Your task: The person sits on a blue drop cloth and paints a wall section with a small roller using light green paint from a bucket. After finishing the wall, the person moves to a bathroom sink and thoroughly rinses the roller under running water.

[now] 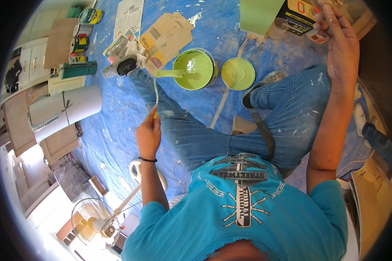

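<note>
My left hand (148,135) is closed around the handle of a small paint roller (167,74). The roller's bent wire frame rises from my fingers, and its cover is coated in light green paint. The cover's end reaches over the left rim of an open paint bucket (215,69) with green paint inside. A round green-smeared lid (238,74) lies to the right of the bucket. My right hand (340,37) is raised at the upper right, fingers extended and partly bent, in front of a black and yellow box (294,17). I see nothing held in it.
Blue sheeting (117,113) covers the floor. Flattened cardboard (167,37) and newspaper (128,17) lie beyond the bucket. Several paint cans (91,16) stand at far left, near a wrapped white roll (67,111). A fan (96,224) stands lower left; another person's leg (374,139) is at right.
</note>
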`<state>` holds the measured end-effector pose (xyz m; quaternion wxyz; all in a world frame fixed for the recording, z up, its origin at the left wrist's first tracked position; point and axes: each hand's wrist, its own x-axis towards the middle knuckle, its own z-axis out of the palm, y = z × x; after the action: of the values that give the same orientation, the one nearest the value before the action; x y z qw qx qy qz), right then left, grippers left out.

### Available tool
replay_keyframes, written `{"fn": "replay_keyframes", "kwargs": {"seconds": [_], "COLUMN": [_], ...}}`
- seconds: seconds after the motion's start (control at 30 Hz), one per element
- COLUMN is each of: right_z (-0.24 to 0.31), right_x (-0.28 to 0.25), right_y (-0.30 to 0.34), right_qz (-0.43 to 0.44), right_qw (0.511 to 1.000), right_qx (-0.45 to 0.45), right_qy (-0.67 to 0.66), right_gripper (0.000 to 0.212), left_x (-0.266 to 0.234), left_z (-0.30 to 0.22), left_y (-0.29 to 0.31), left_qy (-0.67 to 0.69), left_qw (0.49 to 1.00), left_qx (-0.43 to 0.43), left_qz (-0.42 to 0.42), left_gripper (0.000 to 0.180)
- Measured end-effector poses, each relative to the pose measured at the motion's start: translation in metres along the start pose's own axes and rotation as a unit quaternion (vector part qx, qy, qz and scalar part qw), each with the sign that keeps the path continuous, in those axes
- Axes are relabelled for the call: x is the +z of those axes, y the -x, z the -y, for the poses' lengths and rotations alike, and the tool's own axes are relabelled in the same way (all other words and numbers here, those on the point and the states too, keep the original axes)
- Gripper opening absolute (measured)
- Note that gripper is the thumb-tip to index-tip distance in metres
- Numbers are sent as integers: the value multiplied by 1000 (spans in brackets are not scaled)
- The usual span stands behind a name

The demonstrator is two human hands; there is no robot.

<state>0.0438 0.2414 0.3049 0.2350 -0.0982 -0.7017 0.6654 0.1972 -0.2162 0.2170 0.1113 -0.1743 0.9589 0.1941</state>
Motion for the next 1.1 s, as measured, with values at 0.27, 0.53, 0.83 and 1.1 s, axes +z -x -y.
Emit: {"fn": "replay_keyframes", "kwargs": {"seconds": [0.27, 0.53, 0.83, 1.1], "right_z": [3, -10, -3, -4], "right_x": [-6, -9, -7, -8], "right_y": [-8, -7, -6, -3], "right_qz": [36, 10, 5, 24], "right_qw": [999, 1000, 998, 999], "right_qx": [37, 4, 48, 6], "right_qy": [10, -14, -35, -40], "right_gripper": [16, 18, 19, 18], "left_x": [27, 23, 10, -9], "left_z": [-24, -36, -8, -10], "left_y": [-25, -4, -17, -11], "left_qy": [-6, -32, -79, -63], "left_qw": [999, 998, 996, 996], "left_qx": [39, 54, 31, 26], "left_qz": [-31, 5, -15, -51], "left_gripper": [38, 39, 38, 37]}}
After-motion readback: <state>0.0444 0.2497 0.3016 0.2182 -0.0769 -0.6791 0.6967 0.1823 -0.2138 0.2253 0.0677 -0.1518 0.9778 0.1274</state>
